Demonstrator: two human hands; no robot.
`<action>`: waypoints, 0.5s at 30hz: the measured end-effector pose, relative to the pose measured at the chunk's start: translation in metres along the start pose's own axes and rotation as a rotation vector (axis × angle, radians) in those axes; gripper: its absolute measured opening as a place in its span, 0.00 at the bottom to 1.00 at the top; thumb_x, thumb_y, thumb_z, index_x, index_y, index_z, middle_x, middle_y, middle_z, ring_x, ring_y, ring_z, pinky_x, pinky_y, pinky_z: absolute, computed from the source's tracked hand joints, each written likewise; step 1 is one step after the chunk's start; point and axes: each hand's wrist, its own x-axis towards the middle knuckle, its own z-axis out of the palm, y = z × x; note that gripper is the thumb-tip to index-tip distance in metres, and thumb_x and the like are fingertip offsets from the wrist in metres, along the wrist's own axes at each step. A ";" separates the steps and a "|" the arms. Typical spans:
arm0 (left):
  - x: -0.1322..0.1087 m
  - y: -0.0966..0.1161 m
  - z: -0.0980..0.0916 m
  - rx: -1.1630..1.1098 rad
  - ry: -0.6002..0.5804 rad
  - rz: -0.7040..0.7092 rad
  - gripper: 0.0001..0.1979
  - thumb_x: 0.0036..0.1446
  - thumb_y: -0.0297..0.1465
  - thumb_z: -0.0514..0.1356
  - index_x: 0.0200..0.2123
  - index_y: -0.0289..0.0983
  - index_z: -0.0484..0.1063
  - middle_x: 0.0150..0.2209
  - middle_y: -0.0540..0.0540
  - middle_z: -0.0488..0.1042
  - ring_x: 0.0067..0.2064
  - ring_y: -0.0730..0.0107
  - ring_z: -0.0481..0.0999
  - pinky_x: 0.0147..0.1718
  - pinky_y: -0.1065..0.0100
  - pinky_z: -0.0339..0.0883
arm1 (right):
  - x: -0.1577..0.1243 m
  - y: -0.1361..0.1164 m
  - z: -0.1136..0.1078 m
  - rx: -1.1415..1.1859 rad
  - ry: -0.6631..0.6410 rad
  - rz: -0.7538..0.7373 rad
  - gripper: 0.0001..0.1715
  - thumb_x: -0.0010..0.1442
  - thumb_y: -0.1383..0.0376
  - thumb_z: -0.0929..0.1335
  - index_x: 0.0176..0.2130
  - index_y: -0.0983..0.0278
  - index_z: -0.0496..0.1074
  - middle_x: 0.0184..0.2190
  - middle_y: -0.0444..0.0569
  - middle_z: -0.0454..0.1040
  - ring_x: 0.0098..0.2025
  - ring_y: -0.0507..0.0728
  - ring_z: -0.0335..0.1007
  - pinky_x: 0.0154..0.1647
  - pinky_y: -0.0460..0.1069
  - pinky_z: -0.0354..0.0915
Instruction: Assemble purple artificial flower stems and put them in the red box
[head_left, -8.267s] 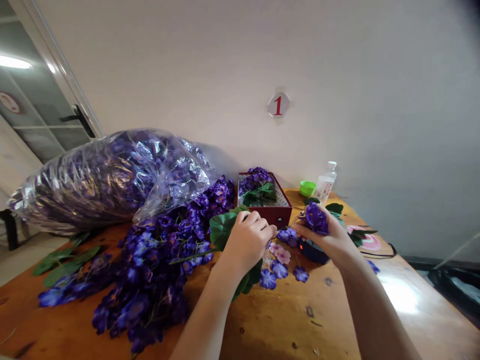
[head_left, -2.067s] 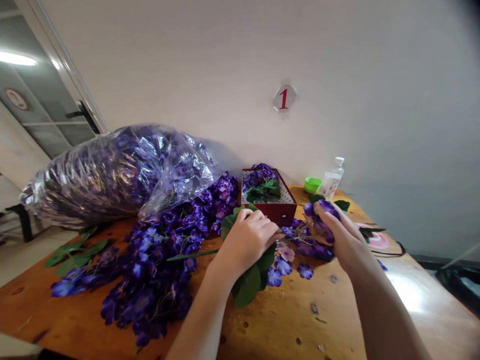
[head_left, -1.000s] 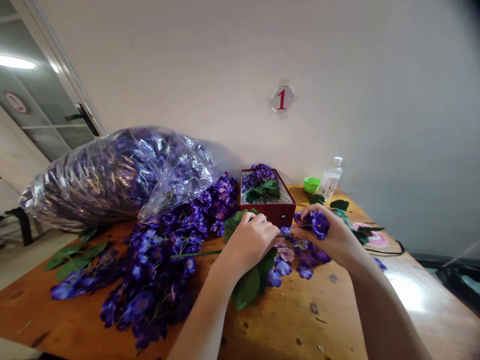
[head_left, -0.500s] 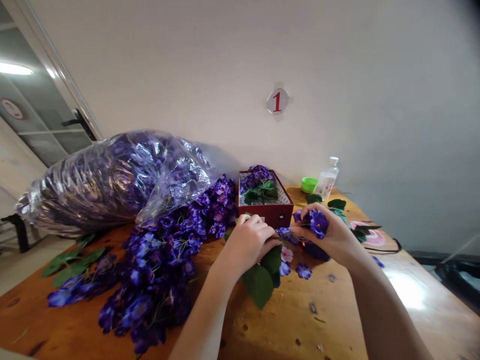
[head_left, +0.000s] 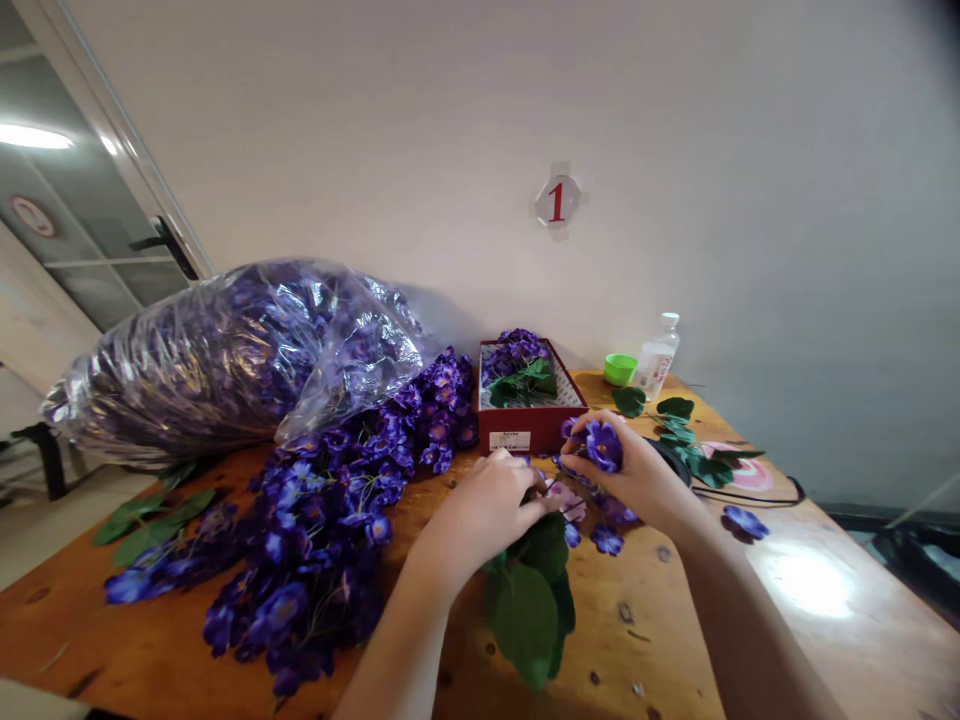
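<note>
My left hand (head_left: 491,510) is closed around the stem end of a leafy sprig; its green leaves (head_left: 525,620) hang below my fingers over the table. My right hand (head_left: 626,470) pinches a purple artificial flower (head_left: 603,446) just right of the left hand. Between and below the hands, a pink flower (head_left: 566,500) and a loose purple blossom (head_left: 607,540) show near the wood. Right behind the hands stands a red shoe box (head_left: 534,425) with purple flowers (head_left: 516,350) and green leaves inside. What lies beneath my right palm is partly hidden.
A big plastic bag of purple flowers (head_left: 225,350) lies at the left, with a heap of purple flowers (head_left: 300,560) before it. A green cup (head_left: 619,370), a clear bottle (head_left: 658,358) and leaves (head_left: 679,430) are at the right on the wooden table (head_left: 585,670).
Both hands have drawn closer together; my right hand with its flower moved left. The leaves under my left hand swung lower, and the box's white label came into view.
</note>
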 end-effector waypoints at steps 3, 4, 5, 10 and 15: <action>-0.011 -0.011 -0.013 0.051 0.020 -0.223 0.15 0.60 0.41 0.54 0.37 0.39 0.76 0.42 0.43 0.75 0.45 0.58 0.73 0.45 0.61 0.64 | 0.002 0.005 0.012 -0.109 0.017 0.002 0.26 0.53 0.57 0.71 0.49 0.59 0.62 0.45 0.50 0.72 0.47 0.61 0.70 0.47 0.55 0.66; -0.015 -0.021 -0.018 0.101 0.059 -0.356 0.14 0.61 0.39 0.53 0.39 0.40 0.75 0.43 0.42 0.74 0.45 0.57 0.74 0.44 0.60 0.64 | 0.003 0.007 0.015 -0.153 0.027 -0.005 0.31 0.52 0.57 0.71 0.52 0.59 0.61 0.49 0.52 0.71 0.50 0.62 0.68 0.50 0.56 0.65; -0.019 -0.033 -0.023 0.143 0.098 -0.505 0.12 0.61 0.37 0.53 0.41 0.40 0.73 0.44 0.41 0.74 0.44 0.56 0.74 0.43 0.59 0.65 | 0.003 0.008 0.017 -0.196 0.033 -0.016 0.36 0.51 0.57 0.72 0.55 0.59 0.59 0.53 0.53 0.68 0.54 0.62 0.65 0.53 0.57 0.63; -0.039 -0.111 -0.033 -0.106 0.028 -1.130 0.14 0.52 0.31 0.61 0.43 0.38 0.69 0.33 0.41 0.78 0.37 0.57 0.79 0.34 0.65 0.68 | 0.000 0.006 0.006 -0.302 0.054 -0.020 0.35 0.55 0.50 0.68 0.57 0.62 0.60 0.54 0.56 0.67 0.55 0.63 0.65 0.54 0.59 0.62; -0.037 -0.146 -0.019 -0.245 -0.066 -1.204 0.05 0.53 0.23 0.58 0.25 0.33 0.69 0.19 0.42 0.75 0.22 0.64 0.77 0.24 0.68 0.67 | -0.009 -0.012 -0.009 -0.315 0.046 -0.053 0.23 0.60 0.52 0.65 0.51 0.61 0.65 0.49 0.53 0.73 0.49 0.61 0.70 0.49 0.58 0.67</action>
